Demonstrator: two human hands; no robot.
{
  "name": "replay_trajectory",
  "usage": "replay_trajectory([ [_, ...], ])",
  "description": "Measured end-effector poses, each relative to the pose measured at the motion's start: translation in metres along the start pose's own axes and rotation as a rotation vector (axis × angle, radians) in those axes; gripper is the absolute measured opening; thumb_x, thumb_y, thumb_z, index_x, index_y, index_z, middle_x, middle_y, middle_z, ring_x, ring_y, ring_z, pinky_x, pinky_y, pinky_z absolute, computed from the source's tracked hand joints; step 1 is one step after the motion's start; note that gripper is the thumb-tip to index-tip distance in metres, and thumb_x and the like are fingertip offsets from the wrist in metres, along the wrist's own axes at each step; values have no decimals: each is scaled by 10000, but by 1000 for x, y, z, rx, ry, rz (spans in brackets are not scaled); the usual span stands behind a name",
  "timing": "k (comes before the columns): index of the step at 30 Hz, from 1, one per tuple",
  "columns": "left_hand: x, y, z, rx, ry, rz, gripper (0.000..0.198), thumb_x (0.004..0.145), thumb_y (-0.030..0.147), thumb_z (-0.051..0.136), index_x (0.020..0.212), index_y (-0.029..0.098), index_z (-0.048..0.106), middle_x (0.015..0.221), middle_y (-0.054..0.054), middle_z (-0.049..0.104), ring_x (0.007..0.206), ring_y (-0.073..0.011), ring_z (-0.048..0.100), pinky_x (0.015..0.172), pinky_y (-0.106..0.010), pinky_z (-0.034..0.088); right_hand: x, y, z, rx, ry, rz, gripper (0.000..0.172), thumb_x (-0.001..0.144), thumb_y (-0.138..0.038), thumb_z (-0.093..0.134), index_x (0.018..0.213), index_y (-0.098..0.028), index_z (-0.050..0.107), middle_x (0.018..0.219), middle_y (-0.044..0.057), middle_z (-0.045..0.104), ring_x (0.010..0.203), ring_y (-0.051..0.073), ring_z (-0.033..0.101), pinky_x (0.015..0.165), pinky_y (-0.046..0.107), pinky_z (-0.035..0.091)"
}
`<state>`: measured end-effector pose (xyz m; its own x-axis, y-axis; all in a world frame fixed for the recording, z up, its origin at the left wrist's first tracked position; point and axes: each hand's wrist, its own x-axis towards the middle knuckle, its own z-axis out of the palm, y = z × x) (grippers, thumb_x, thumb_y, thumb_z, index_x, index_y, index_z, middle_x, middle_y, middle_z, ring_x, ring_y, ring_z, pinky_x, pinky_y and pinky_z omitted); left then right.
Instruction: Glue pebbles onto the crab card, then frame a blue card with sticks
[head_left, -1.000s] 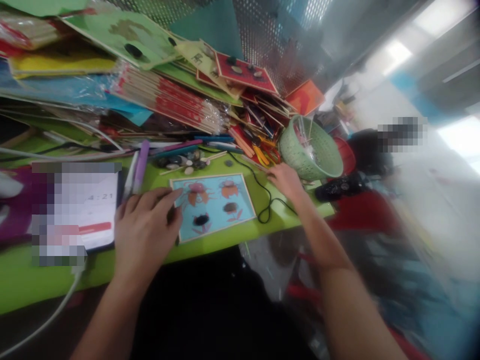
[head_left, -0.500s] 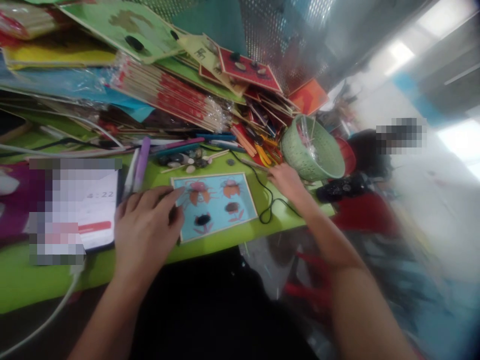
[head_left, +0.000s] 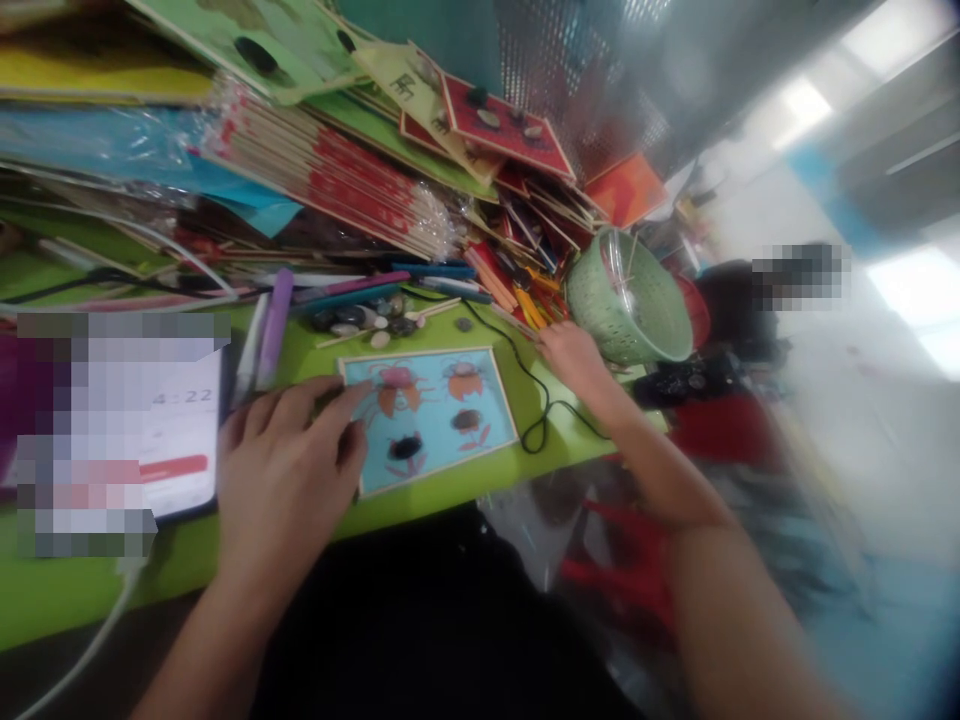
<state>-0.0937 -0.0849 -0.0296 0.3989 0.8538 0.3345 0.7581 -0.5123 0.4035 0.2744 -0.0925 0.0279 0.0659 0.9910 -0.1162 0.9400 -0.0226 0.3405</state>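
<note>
My left hand (head_left: 296, 440) lies with its fingers apart at the left edge of a small framed picture (head_left: 484, 390), its index fingertip over the blue surface. On that picture are orange drawn crab-like figures, pink drawn shapes and several stones stuck on, among them a black stone (head_left: 406, 447) and a pink one (head_left: 396, 377). My right hand (head_left: 574, 352) is closed beyond the picture's right side, its fingertips round the end of a thin stick (head_left: 516, 321). Yellow-orange tool handles (head_left: 534, 310) lie just past it. The blur hides the stick's exact kind.
A green basket (head_left: 667, 310) stands right of my right hand. Loose stones (head_left: 380, 340), pens (head_left: 276, 325) and a black cord (head_left: 534, 440) surround the picture. A lit phone (head_left: 180, 420) with a cable is at left. Packed sticks (head_left: 322, 170) and stone-decorated boards (head_left: 510, 120) are piled behind.
My right hand has moved slightly away from me with the thin stick. The left hand stays at the picture's edge, and the view has shifted a little.
</note>
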Motion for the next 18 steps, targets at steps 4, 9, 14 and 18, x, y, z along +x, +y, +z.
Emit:
replay_trajectory([
  [4, 1, -1, -1, -6, -2, 1, 367, 1025, 285, 487, 1304, 247, 723, 1274, -108, 712, 1114, -341, 627, 972, -489, 452, 0, 6, -5, 82, -44, 19, 168, 973, -166, 624, 1022, -141, 782, 1016, 139, 783, 963, 273, 667, 859, 362, 450],
  [9, 1, -1, 0, -1, 4, 12, 361, 1029, 298, 480, 1286, 247, 729, 1267, -101, 712, 1083, -344, 627, 949, -492, 462, -12, 13, -6, 156, -58, -53, 143, 926, -212, 722, 1040, -182, 801, 1006, 102, 785, 965, 268, 664, 877, 368, 448],
  [14, -1, -1, 0, -31, -17, -24, 348, 1015, 287, 499, 1297, 309, 701, 1283, -79, 704, 1112, -337, 624, 985, -517, 460, -9, 7, -1, 149, -21, -36, 100, 939, -167, 676, 944, -174, 776, 951, 102, 756, 954, 265, 635, 859, 359, 441],
  [18, -1, -1, 0, -42, -16, -26, 352, 1019, 286, 493, 1307, 294, 696, 1288, -86, 702, 1121, -341, 624, 998, -523, 459, -3, 4, 4, 136, 3, 2, 125, 942, -123, 630, 951, -155, 750, 994, 136, 750, 982, 279, 627, 874, 366, 440],
])
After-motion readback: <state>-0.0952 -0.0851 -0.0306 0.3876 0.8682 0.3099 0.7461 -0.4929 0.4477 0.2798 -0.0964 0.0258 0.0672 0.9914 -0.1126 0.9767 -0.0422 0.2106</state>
